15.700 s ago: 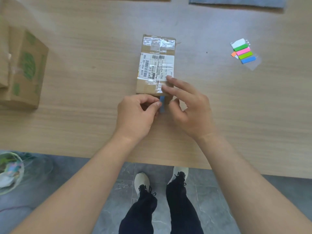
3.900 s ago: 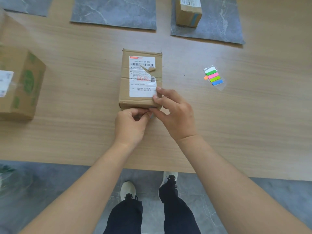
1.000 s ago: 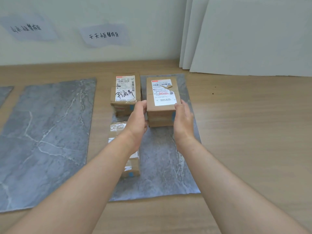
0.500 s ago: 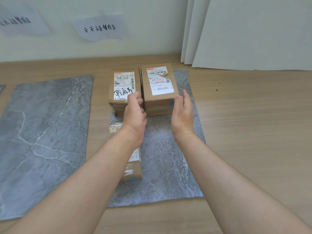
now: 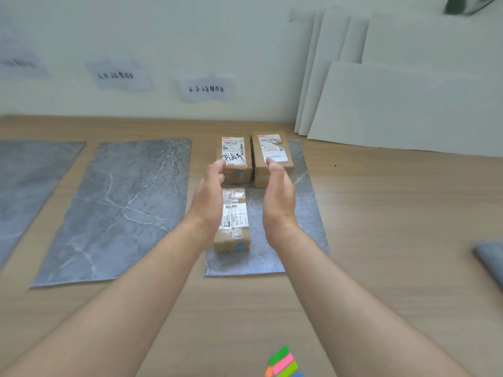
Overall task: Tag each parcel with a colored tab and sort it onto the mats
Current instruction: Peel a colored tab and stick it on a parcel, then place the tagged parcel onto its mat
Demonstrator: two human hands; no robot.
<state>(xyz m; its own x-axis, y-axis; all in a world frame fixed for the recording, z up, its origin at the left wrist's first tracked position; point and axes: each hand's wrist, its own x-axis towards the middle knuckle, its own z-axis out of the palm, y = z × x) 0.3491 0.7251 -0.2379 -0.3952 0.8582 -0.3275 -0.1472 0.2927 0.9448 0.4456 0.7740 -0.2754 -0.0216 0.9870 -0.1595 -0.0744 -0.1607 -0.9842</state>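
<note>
L hand (image 5: 211,197) & R hand (image 5: 279,197) hover open, fingers relaxed, holding nothing, over the rt mat (image 5: 310,227). Three parcels on it: rear-left parcel (image 5: 234,159) labelled "842 H431-00", near parcel (image 5: 234,219) "P021", rear-right parcel (image 5: 273,156) label too blurry to read.

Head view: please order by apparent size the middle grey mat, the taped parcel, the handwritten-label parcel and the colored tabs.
1. Middle grey mat.
2. Taped parcel and handwritten-label parcel: alike; taped one is nearer, so unranked.
3. Colored tabs, partly cut off at the edge.
</note>
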